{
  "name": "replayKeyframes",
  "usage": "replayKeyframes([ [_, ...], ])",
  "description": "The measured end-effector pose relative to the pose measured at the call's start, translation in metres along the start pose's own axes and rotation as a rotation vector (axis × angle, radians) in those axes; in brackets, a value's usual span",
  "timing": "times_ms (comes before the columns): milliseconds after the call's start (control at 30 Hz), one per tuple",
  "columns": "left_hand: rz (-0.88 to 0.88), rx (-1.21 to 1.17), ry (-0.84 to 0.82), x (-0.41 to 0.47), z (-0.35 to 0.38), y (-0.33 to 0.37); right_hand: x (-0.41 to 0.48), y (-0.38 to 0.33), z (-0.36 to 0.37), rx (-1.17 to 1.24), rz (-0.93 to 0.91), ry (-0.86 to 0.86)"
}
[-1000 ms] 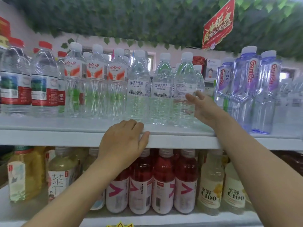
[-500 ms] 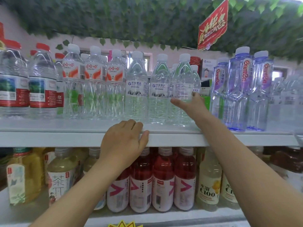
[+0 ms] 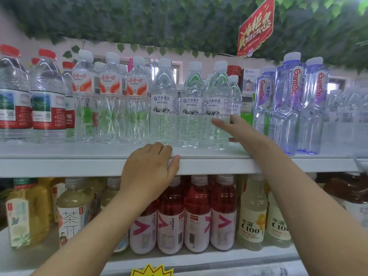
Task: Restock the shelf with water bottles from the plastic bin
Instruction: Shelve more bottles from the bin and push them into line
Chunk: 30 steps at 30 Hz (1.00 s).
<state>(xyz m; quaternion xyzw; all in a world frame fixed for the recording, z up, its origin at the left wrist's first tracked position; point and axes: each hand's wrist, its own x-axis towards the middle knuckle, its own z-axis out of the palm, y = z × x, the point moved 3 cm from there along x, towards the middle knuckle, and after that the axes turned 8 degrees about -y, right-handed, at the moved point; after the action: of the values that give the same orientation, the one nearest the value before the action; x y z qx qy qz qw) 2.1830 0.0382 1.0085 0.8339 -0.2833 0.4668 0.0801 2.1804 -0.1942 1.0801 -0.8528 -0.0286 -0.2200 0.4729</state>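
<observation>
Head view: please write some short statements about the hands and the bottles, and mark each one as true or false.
1. The left hand rests on the front edge of the upper shelf. True.
2. The right hand holds a red-capped bottle. False: it reaches, fingers extended, to the rightmost mountain-label water bottle, which is white-capped.
3. The red drinks stand on the lower shelf. True.
4. Purple-tinted bottles stand at the far left. False: the purple-tinted bottles stand right of the right hand.
</observation>
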Motion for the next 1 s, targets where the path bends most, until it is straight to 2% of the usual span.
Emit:
replayKeyframes([
  [33,-0.001,0.002,0.000,0.000,0.000,0.000,0.002,0.002,0.001,-0.054,-0.004,0.054],
  [133,0.002,0.007,0.008,0.000,0.000,0.000,0.007,0.005,-0.004,0.012,-0.016,0.117],
  [367,-0.002,0.016,0.003,0.000,0.001,0.000,0.019,0.016,-0.014,0.117,-0.003,-0.018],
  [600,-0.010,0.026,-0.030,0.000,-0.001,0.001,0.021,0.017,-0.009,0.097,0.008,-0.002],
  [833,-0.008,0.028,-0.075,0.000,-0.002,0.002,0.013,0.009,-0.008,-0.114,0.017,0.091],
  [1000,-0.011,0.033,-0.113,0.000,-0.005,0.002,-0.005,0.004,0.002,-0.308,0.053,0.082],
])
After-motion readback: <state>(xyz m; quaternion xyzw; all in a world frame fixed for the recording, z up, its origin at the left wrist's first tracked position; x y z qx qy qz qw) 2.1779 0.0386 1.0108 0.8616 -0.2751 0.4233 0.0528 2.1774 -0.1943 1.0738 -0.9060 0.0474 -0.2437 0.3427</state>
